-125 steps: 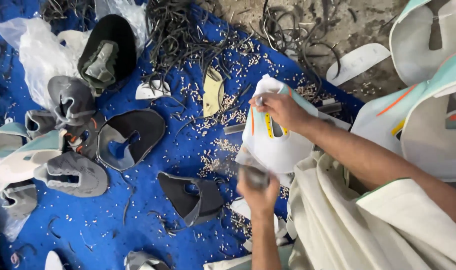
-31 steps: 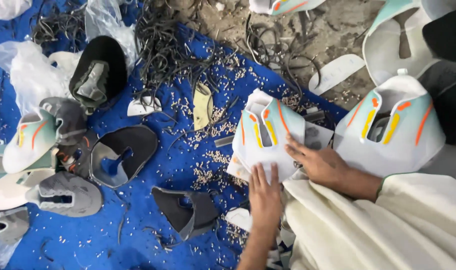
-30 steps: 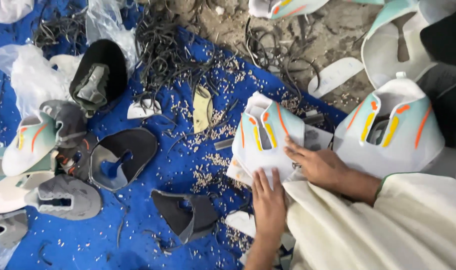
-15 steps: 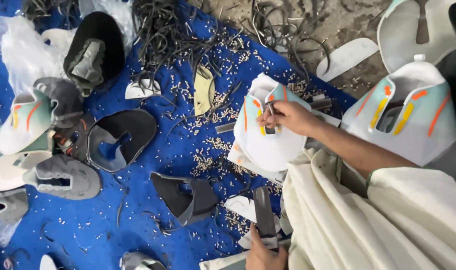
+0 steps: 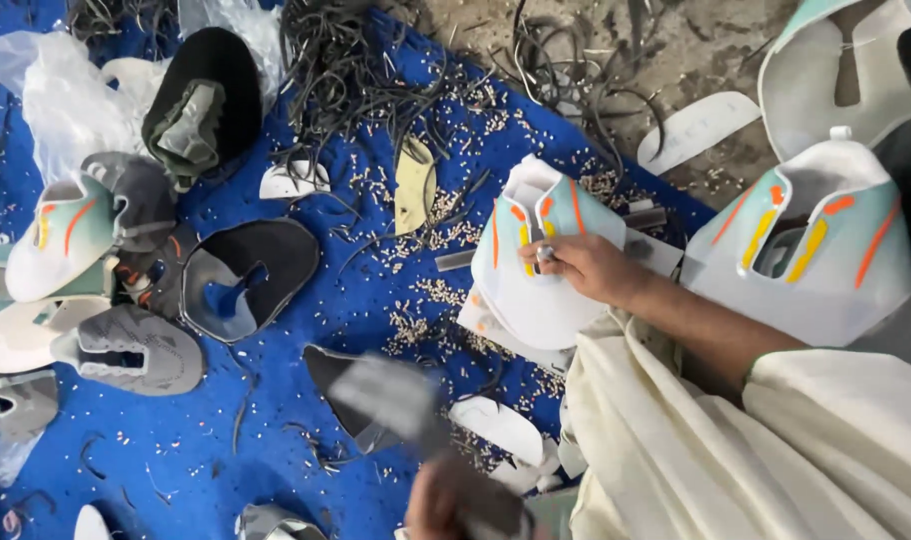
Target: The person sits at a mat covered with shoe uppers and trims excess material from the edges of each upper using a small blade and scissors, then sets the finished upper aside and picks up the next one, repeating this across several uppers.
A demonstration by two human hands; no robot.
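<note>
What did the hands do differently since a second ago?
The left hand left the shoe upper, dropped toward the bottom edge and now swings a blurred grey tool. The right hand moved up onto the upper, pinching near its opening. The upper and the blue sheet stayed put.

Shoe upper (image 5: 535,290) on tarp (image 5: 275,400)
</note>
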